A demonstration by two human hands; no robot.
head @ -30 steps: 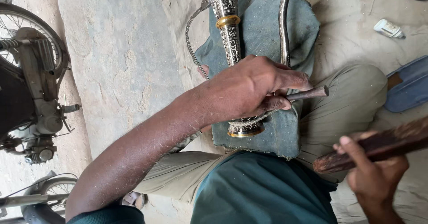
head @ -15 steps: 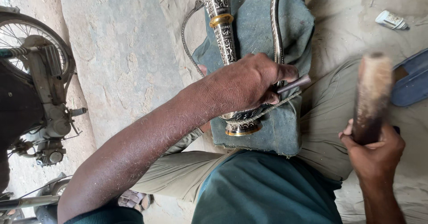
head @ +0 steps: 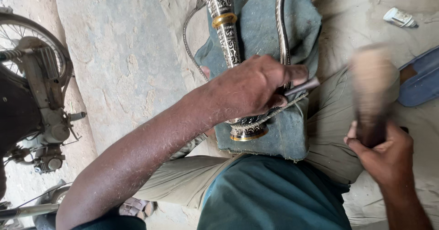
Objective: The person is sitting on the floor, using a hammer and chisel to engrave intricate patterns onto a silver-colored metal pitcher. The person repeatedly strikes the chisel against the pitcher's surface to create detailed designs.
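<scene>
Mallet head is motion-blurred, shape unreadable. Left hand hides the punch tip and the vase middle. Motorbike cut off by left edge. Small white packet too small to identify.

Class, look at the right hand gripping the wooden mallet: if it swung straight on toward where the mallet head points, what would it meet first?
Probably the metal punch in the left hand; the blurred mallet in the right hand makes depth uncertain.

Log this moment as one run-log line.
left hand: grips metal punch on engraved metal vessel | right hand: holds blurred wooden mallet | vessel on blue cloth
</scene>
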